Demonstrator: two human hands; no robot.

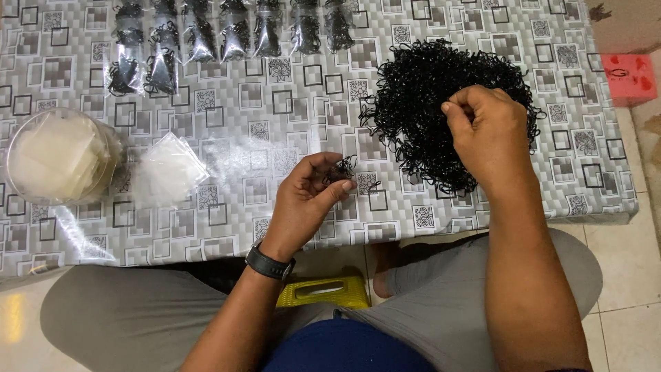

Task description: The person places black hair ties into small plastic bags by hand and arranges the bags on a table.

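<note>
Landmark: heap of black rubber bands (441, 103), lying on the patterned desk (289, 131) toward its right end.

Right hand (485, 134): directly over the heap, touching its near-right part. Fingers curled shut, thumb and forefinger tips pressed together above the bands; whether a band is pinched between them cannot be told.

Left hand (310, 196): to the lower left of the heap, close to its near-left edge but apart from it. Fingers bent inward, pinching a small bunch of black bands (342, 169) between thumb and fingertips. Black watch (268, 264) on the wrist.

Key relation: heap lies forward and to the right of the left hand; right hand clearly nearer, already in contact. Heap roughly round, no marked long axis.

Left of the heap: loose stack of clear small bags (169, 169); further left, a round clear tub (55, 155) with more bags inside.

Up and left of the heap: row of filled bags (227, 31) with black bands, along the far edge of the desk.

Beyond the heap's right side: pink box (630, 77) on the floor.
</note>
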